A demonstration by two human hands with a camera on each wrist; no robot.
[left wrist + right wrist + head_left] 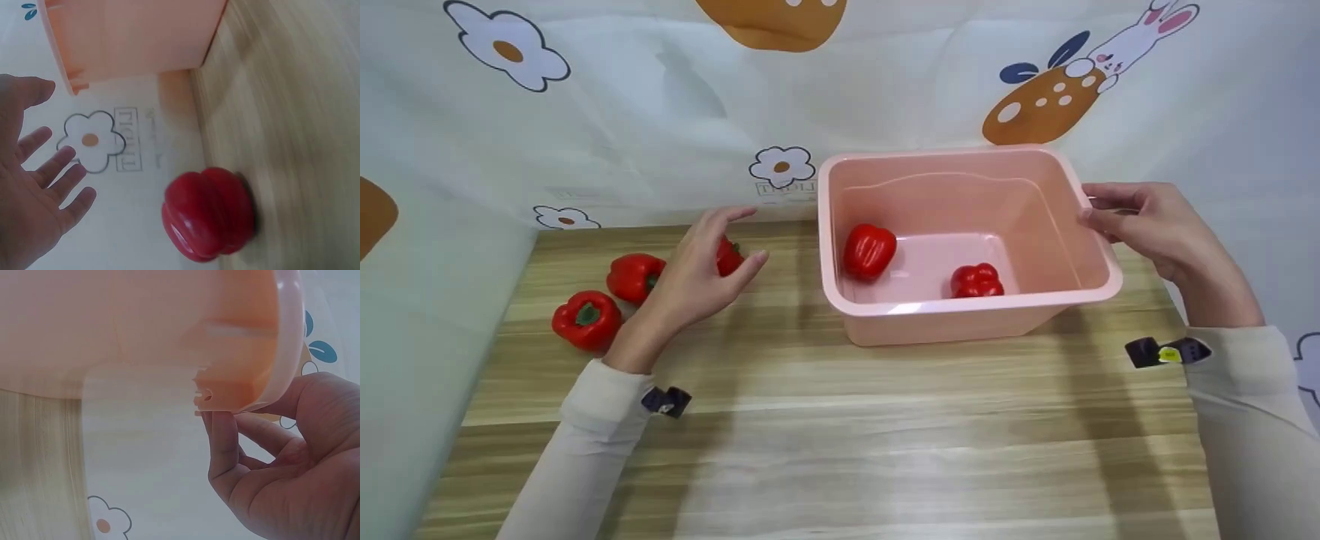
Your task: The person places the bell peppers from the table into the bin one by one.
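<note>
A pink plastic storage bin (945,322) stands on the table against the back sheet. My right hand (1159,225) pinches its right rim, thumb on one side and fingers curled under the lip in the right wrist view. Inside lie two red bell peppers, one (870,252) by the left wall and another (976,280) near the front wall. Left of the bin, my left hand (694,277) hovers with fingers spread and holds nothing. A red bell pepper (727,257) is partly hidden behind it, and the left wrist view shows this pepper (208,214) apart from the palm.
Two more red bell peppers sit at the table's left, one (587,320) with its green stem up and one (633,277) behind it. A white sheet (660,150) printed with flowers and a rabbit hangs at the back. The wooden table (885,435) extends toward me.
</note>
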